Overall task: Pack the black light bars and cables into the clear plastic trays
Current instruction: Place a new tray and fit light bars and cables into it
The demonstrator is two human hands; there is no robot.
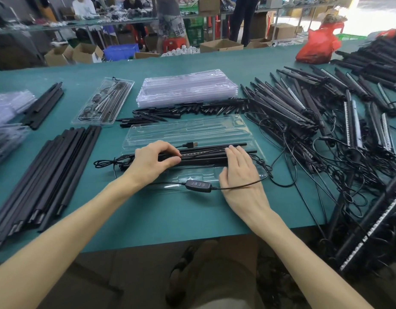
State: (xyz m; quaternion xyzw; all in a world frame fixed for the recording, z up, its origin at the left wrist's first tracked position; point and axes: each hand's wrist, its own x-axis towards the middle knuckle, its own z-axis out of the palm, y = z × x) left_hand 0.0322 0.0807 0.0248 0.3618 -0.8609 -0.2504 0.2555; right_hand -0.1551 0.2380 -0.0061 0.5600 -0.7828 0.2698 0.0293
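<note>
The light bars [203,158] lie in the clear tray [188,130] at 12 o'clock. The left grip [155,157] pinches them; the right grip [239,172] presses flat-fingered. It is best to press both ends evenly, then tuck the cable [198,186].

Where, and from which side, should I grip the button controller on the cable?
Pinch the button controller across its two long narrow sides, coming from above. It lies flat, buttons up, on the clear tray's near edge, and the cable leaves both ends.
</note>
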